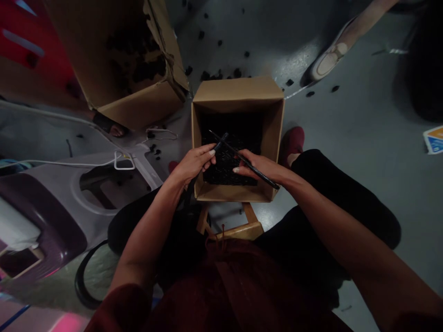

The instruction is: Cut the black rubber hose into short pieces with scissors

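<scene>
Head view. Landmark: the small open brown cardboard box (238, 90), set between the person's knees.

Over the mouth of the box, left hand (199, 161) pinches a short dark ribbed piece (221, 142) between thumb and curled fingers, its end poking up past the thumb. Right hand (256, 165) grips a slim black pointed rod (261, 174); thumb and fingers close round its shaft, tail running back over the box's right edge. Rod crosses the ribbed piece near its free end; contact or a slight gap, cannot tell. Something dark trails below the left hand at the box's left wall; whether it joins the piece, unclear.

Handling, my judgement: pinch close to the crossing so the piece cannot bend away; keep the left thumb out of the rod's line; work low over the box, letting anything dropped land inside. Poor light, dark on dark: tilting the piece would help the eye.

Inside the box, a bed of glossy black pieces (231, 174), too dim to sort. Grey smooth floor (360, 115) all round; small black bits (237, 73) strewn beyond the box's far flap. Left of the box, a larger brown cardboard carton (141, 106) with dark contents; nearer, a grey-lilac plastic stool (104, 221). Below the box, a pale wooden frame (242, 230). Beyond its right corner, another person's light shoe (328, 62).
</scene>
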Available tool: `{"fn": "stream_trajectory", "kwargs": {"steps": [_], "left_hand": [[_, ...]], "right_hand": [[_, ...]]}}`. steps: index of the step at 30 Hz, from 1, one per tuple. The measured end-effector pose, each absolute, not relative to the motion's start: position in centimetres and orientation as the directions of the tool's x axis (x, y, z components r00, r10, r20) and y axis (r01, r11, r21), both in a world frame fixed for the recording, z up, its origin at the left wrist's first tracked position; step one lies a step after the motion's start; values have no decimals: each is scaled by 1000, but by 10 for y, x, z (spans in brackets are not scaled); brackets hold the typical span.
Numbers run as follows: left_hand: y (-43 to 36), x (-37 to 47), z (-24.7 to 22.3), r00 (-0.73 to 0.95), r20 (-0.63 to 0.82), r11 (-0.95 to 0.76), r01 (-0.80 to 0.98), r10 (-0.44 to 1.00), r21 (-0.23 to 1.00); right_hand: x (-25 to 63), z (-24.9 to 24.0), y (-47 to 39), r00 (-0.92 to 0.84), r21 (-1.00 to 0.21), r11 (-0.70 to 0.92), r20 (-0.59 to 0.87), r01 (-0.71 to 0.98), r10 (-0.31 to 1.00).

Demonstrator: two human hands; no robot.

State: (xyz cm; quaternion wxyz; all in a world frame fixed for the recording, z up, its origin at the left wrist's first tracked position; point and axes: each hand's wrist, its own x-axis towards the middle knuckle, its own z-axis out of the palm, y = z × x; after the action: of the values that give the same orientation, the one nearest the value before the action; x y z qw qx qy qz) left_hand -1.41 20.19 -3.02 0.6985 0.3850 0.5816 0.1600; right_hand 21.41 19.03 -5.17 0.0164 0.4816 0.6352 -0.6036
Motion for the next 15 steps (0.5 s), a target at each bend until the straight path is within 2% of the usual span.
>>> {"fn": "stream_trajectory", "kwargs": {"steps": [6,15], "left_hand": [[204,-15,-26,286,-685,630,268,670,729],[202,-13,-32,259,-705,663,242,660,709]], "right_hand": [[209,-46,187,-536,-774,-144,-546,616,644],[204,-52,180,-484,-735,-143,-566,663,667]]}}
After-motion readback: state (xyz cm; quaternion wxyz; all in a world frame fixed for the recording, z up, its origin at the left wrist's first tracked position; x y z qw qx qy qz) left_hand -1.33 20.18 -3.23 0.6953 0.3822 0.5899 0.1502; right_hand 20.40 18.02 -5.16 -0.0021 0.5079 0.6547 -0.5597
